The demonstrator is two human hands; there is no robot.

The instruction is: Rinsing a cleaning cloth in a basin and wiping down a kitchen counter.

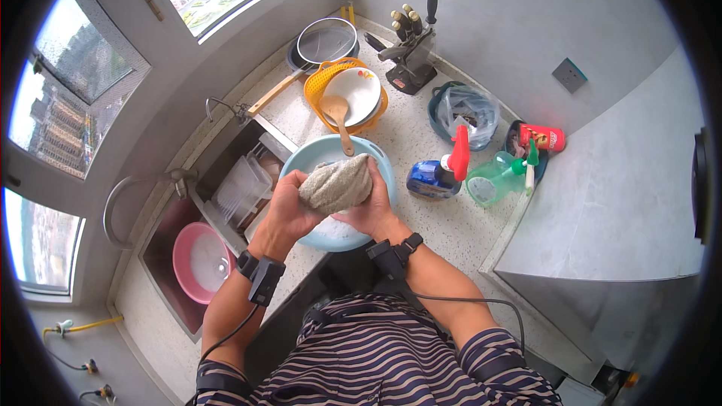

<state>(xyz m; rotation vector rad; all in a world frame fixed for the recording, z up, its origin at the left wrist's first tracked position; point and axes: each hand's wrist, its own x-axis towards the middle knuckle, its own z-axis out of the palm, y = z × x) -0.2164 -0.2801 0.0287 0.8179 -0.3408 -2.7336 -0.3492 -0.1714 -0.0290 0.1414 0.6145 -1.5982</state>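
A grey-beige cloth point(337, 185), bunched and twisted, is held between my two hands over a light blue plastic basin point(387, 180) on the counter. My left hand point(289, 204) grips its left end, and my right hand point(375, 203) grips its right end. Whitish, sudsy-looking contents point(337, 228) show in the basin below the cloth. Just beyond the cloth, a wooden spoon point(337, 108) leans from a white bowl point(365, 90) down towards the basin. The bowl sits in an orange plastic basket point(317, 82).
Left lies a sink with a pink basin point(183, 251), a faucet point(113, 203) and a clear plastic rack point(242, 186). Right stand a blue spray bottle point(426, 177), a green spray bottle point(491, 180), a bag-lined container point(437, 118) and a red can point(547, 138). Behind are a knife block point(412, 70) and a strainer point(327, 39).
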